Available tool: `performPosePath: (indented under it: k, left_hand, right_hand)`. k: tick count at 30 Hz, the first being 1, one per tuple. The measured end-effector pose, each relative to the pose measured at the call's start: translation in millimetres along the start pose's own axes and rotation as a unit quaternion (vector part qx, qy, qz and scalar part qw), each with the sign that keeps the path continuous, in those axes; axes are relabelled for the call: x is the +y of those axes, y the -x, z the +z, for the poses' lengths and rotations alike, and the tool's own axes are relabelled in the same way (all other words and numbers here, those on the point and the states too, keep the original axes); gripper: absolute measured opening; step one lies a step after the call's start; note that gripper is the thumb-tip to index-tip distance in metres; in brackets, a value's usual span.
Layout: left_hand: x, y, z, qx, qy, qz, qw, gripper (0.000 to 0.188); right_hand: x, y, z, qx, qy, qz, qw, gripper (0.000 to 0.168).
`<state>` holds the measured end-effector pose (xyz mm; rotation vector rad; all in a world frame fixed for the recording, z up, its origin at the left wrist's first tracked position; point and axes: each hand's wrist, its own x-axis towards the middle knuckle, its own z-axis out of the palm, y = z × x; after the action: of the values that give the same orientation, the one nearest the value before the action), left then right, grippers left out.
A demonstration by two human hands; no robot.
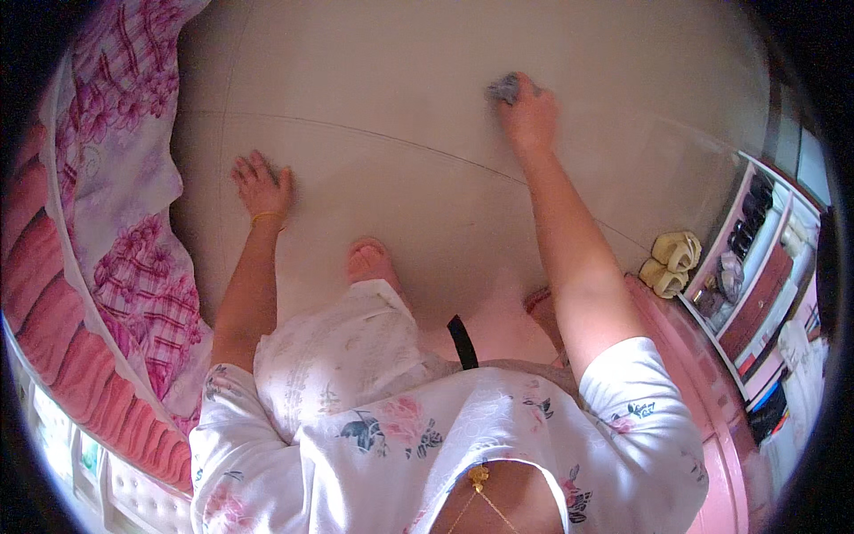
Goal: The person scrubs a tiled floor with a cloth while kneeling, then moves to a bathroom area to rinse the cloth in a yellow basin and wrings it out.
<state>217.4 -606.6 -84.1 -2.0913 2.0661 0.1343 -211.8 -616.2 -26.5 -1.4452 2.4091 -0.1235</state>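
Note:
Pale floor tiles (400,193) with dark joint lines lie before me. My right hand (531,117), on an outstretched arm, is closed around a crumpled grey cloth (505,88) and presses it to the floor at the upper middle. The hand is slightly blurred. My left hand (263,190) rests palm down on the tiles at the left, its fingers spread, with nothing in it and a thin yellow band at its wrist. Between my arms, nearer to my body, one bare foot (369,259) shows below a white trouser leg.
A pink and white floral bedsheet (143,267) hangs along the left, beside ruffled pink fabric (80,327). On the right stand yellowish slippers (669,263), a rack (757,304) with footwear, and a glossy pink piece of furniture (714,427).

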Motion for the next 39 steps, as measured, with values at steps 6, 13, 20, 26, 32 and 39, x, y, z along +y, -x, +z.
performPosePath:
  k: [6,13,20,26,32,39]
  left_hand:
    - [2,-1,3,-0.054,0.014,-0.02,0.998,0.077]
    - [12,0,-21,-0.097,0.029,-0.047,0.994,0.075]
    - [11,-2,-14,-0.087,0.009,-0.05,0.995,0.073]
    - [2,-7,3,-0.046,0.001,-0.025,0.999,0.071]
    - [-3,2,2,-0.003,0.018,-0.011,1.0,0.07]
    - [-4,1,13,0.05,0.02,0.013,0.998,0.071]
  right_hand:
    - [-117,20,39,-0.071,-0.011,-0.245,0.967,0.046]
    - [-115,57,61,-0.161,0.013,-0.537,0.828,0.048]
    - [36,71,8,-0.217,0.081,-0.504,0.832,0.053]
    - [152,120,0,-0.189,-0.069,-0.178,0.963,0.057]
    - [211,214,4,-0.122,0.034,0.192,0.973,0.052]
    - [165,220,60,0.038,-0.173,0.435,0.883,0.058]
